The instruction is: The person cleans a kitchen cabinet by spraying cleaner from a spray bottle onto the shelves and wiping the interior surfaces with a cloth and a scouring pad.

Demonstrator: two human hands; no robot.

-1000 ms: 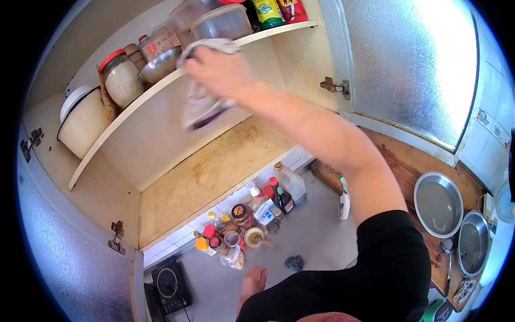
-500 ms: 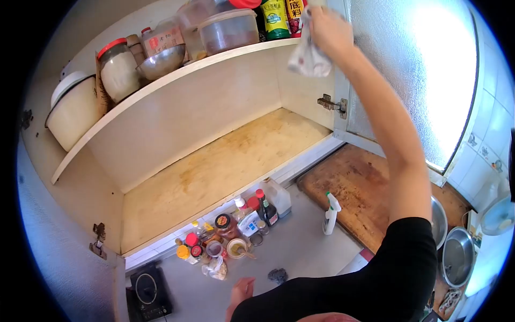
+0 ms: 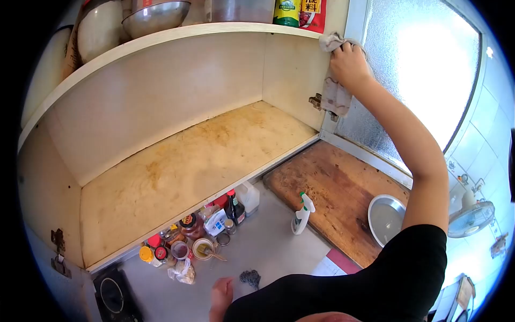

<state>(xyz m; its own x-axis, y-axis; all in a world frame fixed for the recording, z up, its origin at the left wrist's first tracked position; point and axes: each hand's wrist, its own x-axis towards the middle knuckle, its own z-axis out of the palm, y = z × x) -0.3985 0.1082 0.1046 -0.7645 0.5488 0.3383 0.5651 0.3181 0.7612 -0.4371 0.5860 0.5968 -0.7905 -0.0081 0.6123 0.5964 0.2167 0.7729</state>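
Note:
My right hand (image 3: 350,65) is raised to the upper right, its fingers closed over a pale patterned cloth (image 3: 337,96). The cloth is pressed against the cabinet's right frame beside the frosted glass door (image 3: 413,70), just under the end of the shelf (image 3: 177,42). Part of it hangs down over the metal hinge (image 3: 316,102). Low in the view, my left hand (image 3: 221,295) hovers above the grey counter with curled fingers and nothing visible in them. A dark scouring pad (image 3: 250,278) lies close to it.
Jars and bottles (image 3: 192,225) crowd the counter below the stained cabinet floor (image 3: 193,155). A spray bottle (image 3: 303,213) stands by the wooden board (image 3: 332,182), which carries a metal basin (image 3: 386,217). An induction cooker (image 3: 115,295) sits at lower left. A steel bowl (image 3: 155,19) and packets fill the shelf.
My right hand and the cloth have moved from the shelf's right end down onto the frame beside the door. The whole view has shifted, with the shelf now higher in it.

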